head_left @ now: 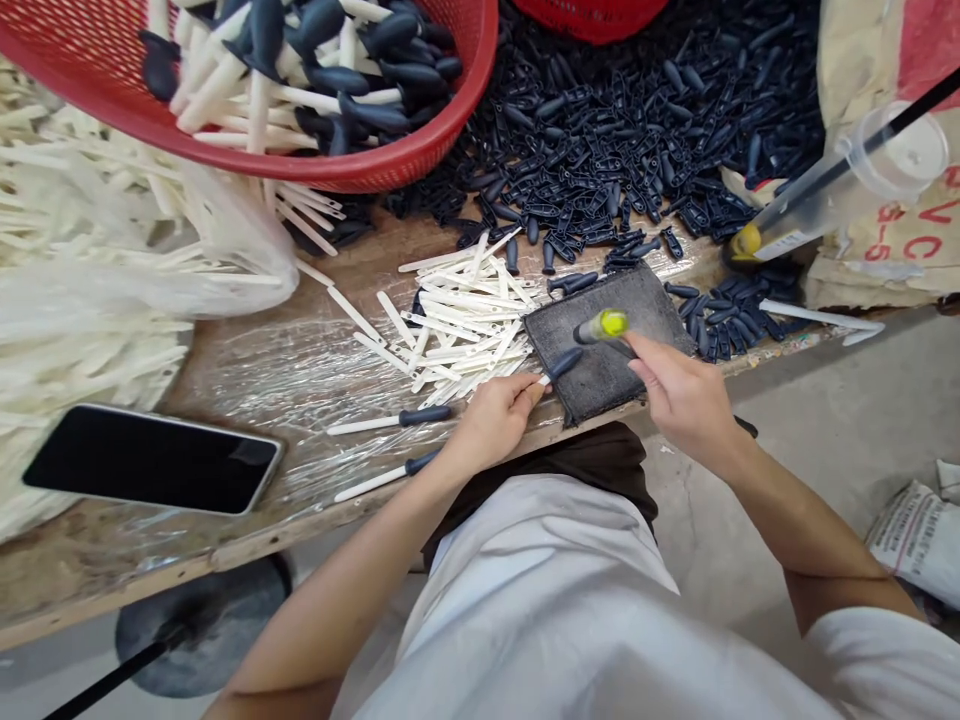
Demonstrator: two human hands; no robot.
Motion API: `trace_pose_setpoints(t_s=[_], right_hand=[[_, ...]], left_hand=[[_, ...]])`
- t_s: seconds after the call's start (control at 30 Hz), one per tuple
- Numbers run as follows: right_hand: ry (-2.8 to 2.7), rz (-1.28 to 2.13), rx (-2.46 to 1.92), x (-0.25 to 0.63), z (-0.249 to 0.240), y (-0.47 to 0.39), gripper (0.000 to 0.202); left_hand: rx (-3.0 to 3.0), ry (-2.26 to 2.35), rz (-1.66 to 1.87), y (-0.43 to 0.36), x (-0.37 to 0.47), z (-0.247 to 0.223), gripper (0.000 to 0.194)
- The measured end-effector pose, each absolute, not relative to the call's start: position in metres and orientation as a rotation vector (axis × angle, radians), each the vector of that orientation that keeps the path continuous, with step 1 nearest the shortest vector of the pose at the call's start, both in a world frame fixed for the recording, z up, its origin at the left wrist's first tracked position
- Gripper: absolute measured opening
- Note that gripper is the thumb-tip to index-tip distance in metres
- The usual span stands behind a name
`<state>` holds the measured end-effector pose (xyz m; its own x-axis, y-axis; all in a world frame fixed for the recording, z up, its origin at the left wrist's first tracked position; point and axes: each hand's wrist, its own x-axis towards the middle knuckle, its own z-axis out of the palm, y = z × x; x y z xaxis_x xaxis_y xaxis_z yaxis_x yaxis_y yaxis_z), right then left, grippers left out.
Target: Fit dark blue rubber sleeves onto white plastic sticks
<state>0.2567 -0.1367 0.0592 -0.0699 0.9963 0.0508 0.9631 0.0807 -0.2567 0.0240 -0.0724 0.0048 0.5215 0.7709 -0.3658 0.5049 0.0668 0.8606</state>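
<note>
Pinched in the fingers of my left hand [499,415] is a white plastic strip with a dark blue handle [565,362] on its end. That handle lies over the near left part of a dark grey pad [652,295]. My right hand [690,395] is closed around a hammer [611,323] with a yellow-green end on its head, held above the pad. White strips [469,325] lie in a loose heap left of the pad. Two strips with blue handles, one farther [390,420] and one nearer [379,482], rest beside my left forearm.
A red basket [465,110] holds many handled strips. Loose dark blue handle pieces [600,130] cover the back of the table. A phone [154,457] lies at the left near bagged white strips [75,220]. A clear plastic bottle [825,190] and a paper sack [900,240] stand right.
</note>
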Motion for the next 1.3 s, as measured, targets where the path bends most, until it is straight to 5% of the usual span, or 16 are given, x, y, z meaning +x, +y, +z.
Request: trace_pose_setpoints(t_s=[0.93,1.3], right_hand=[[-2.429,0.153,-2.078,0.229,0.068,-0.142,0.04],[-2.154,-0.242,-2.244,0.268,0.031,-0.095,0.04]], left_hand=[[1.707,1.231,0.254,-0.079,0.033,0.012,0.032],[1.965,1.276,0.531,-0.09,-0.007,0.009,0.023]])
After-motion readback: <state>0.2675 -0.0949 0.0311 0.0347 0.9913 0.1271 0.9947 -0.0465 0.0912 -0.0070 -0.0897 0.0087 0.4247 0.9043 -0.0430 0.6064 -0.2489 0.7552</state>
